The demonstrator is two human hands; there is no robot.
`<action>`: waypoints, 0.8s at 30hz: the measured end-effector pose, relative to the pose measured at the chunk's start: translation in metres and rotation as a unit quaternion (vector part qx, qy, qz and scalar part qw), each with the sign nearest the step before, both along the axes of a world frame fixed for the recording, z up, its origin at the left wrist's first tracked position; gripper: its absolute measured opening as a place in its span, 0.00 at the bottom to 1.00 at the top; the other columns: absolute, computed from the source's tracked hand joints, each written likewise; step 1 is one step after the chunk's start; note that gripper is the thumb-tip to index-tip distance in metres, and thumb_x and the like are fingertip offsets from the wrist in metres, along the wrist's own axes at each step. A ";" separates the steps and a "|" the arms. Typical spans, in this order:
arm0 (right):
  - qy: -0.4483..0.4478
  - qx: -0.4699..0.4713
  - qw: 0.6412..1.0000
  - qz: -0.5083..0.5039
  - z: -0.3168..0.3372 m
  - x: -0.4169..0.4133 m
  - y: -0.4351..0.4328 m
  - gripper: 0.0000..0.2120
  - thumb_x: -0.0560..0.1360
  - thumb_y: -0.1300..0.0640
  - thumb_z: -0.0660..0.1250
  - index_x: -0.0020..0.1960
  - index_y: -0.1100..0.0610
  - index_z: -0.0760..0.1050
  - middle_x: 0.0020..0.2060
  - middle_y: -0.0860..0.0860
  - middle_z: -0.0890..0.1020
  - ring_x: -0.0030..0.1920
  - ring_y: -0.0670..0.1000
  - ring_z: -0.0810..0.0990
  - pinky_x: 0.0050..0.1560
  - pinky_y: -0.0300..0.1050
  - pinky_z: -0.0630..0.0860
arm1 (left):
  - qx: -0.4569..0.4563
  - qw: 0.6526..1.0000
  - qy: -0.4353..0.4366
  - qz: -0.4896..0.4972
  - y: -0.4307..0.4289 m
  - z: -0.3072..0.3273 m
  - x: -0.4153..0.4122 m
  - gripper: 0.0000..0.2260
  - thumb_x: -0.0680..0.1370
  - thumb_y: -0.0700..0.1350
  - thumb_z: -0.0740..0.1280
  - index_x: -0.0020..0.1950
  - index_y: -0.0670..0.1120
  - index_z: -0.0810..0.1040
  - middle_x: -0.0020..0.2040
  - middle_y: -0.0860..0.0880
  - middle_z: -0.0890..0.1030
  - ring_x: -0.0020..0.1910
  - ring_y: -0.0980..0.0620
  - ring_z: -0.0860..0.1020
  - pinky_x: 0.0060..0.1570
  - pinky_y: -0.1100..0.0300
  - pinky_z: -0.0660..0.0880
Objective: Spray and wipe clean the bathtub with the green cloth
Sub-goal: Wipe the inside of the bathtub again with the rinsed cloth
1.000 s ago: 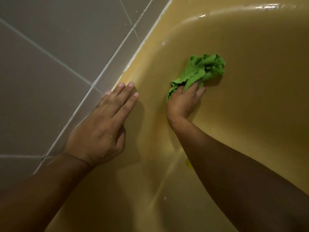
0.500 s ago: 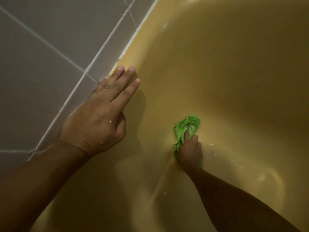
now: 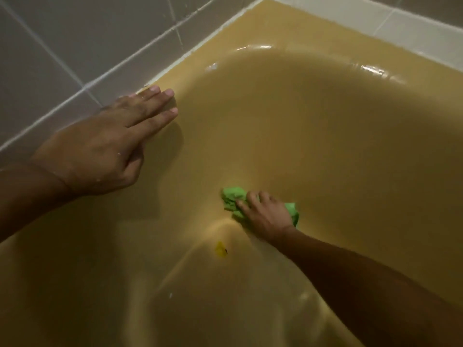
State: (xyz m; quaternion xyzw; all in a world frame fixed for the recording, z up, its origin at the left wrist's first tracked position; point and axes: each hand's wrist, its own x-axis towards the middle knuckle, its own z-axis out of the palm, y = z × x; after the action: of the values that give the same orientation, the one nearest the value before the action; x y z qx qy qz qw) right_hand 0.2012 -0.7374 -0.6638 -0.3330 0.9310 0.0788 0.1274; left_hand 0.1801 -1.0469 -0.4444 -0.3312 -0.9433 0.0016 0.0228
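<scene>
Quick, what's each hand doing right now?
Left hand: open, fingers straight, resting flat on the tub rim.
Right hand: closed, gripping the green cloth.

Mustard-yellow bathtub (image 3: pixel 325 146), wet glints along far rim.
Bunched green cloth (image 3: pixel 231 196) low on the inner wall, gripped by right hand (image 3: pixel 263 214); left hand (image 3: pixel 105 149) flat on left rim beside tiles (image 3: pixel 75 46); small yellow mark (image 3: pixel 220 249) just nearer.

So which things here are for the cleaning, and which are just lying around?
For the job: green cloth, right hand gripping it, bathtub, left hand resting on the rim.
Just there: tiled wall, small yellow bit on the tub floor.
</scene>
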 end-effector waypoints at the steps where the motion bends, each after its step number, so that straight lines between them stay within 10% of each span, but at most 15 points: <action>1: 0.037 0.016 0.999 0.029 0.013 -0.017 0.008 0.25 0.82 0.56 0.45 0.79 0.54 0.57 0.68 0.61 0.68 0.61 0.63 0.73 0.53 0.55 0.75 | -0.001 1.000 0.000 0.004 0.001 0.000 -0.001 0.34 0.74 0.42 0.54 0.82 0.41 0.62 0.84 0.41 0.57 0.83 0.41 0.54 0.77 0.33 0.60; 12: 0.337 0.024 0.927 0.163 0.145 -0.127 0.030 0.29 0.81 0.54 0.55 0.81 0.48 0.55 0.68 0.63 0.66 0.59 0.63 0.71 0.53 0.55 0.71 | 0.006 1.000 0.016 0.026 0.010 0.003 -0.003 0.33 0.75 0.42 0.54 0.83 0.42 0.61 0.84 0.42 0.58 0.84 0.44 0.54 0.82 0.51 0.52; 24: 0.341 0.149 0.882 0.289 0.101 -0.116 0.061 0.30 0.81 0.44 0.52 0.81 0.54 0.57 0.67 0.60 0.68 0.61 0.61 0.71 0.55 0.55 0.67 | -0.009 0.998 0.054 0.034 0.016 -0.001 -0.006 0.28 0.79 0.44 0.56 0.80 0.41 0.67 0.83 0.43 0.61 0.83 0.45 0.56 0.81 0.46 0.57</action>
State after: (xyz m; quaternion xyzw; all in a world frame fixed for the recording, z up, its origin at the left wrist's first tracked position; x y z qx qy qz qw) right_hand 0.0851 -0.6767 -0.5626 -0.5167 0.7568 0.3585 -0.1783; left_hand 0.1738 -1.0308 -0.4450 -0.2990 -0.9512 0.0291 0.0704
